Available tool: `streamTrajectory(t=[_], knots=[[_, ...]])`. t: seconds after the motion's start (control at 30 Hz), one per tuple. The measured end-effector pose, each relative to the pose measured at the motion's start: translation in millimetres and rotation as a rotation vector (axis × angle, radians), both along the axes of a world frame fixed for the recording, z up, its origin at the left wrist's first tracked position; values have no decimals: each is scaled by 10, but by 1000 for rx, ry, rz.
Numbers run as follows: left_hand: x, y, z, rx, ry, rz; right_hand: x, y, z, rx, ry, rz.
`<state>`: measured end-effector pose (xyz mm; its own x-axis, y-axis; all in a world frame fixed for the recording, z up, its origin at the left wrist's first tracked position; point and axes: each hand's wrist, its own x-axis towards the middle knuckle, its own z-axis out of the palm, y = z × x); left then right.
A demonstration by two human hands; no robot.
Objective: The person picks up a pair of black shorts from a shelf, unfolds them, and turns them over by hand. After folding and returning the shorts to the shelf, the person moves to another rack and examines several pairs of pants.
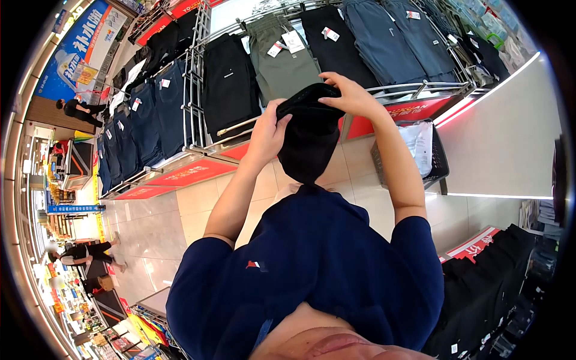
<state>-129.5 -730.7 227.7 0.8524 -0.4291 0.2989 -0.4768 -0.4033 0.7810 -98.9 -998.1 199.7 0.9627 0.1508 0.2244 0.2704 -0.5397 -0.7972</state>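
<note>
A black garment (308, 147) hangs in front of my chest, its top edge held up like a waistband; I cannot tell its exact kind. My left hand (268, 135) pinches the left end of that edge between thumb and fingers. At the other end, my right hand (348, 96) grips the same edge, thumb on the near side and forefinger raised. Just beyond my hands, black trousers (231, 84) and olive-green trousers (282, 57) with white tags lie on a metal-railed display rack (420, 89).
Grey-blue trousers (384, 42) lie further right on the rack, dark jeans (144, 114) at left. A dark basket (441, 162) holding plastic-wrapped goods stands on the floor right of me. Black clothes (480, 294) fill a display at lower right. Two people are off to the left.
</note>
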Motion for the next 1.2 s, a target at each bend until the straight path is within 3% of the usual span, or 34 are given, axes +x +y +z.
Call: streamTrajectory(t=[0.13,0.2,0.27,0.33,0.4,0.47,0.53,0.6,0.67,0.73,0.8,0.87,0.93,0.97,1.2], knots=[[24,-21,33,25,-165,7,87,24,72,-168,76,149],[28,-15,39,27,-174,28,0,86,217,-197,62,134],[28,31,30,33,-182,47,-75,109,399,-406,178,87],[19,115,13,62,-227,72,38,-1,300,-295,40,-10],[16,171,41,82,-185,99,58,-164,560,-82,350,4],[48,183,36,-15,-171,114,46,-194,663,-100,317,-21],[89,124,126,-51,-183,119,47,-189,681,-206,0,-34],[147,78,210,-76,-171,109,25,-260,745,-274,23,-43],[176,36,272,-89,-142,99,-4,-359,765,-133,-160,178],[193,44,270,-97,-105,92,-145,-410,950,-208,-35,217],[262,52,215,-149,-142,86,-247,-538,958,333,101,379],[269,61,186,-152,-146,76,-335,-548,837,76,-37,363],[267,80,152,-150,-145,62,-449,-328,710,63,57,247],[272,91,133,-137,-144,63,-435,-227,594,194,125,171],[415,437,29,-183,55,-75,-510,-9,531,161,-112,50]])
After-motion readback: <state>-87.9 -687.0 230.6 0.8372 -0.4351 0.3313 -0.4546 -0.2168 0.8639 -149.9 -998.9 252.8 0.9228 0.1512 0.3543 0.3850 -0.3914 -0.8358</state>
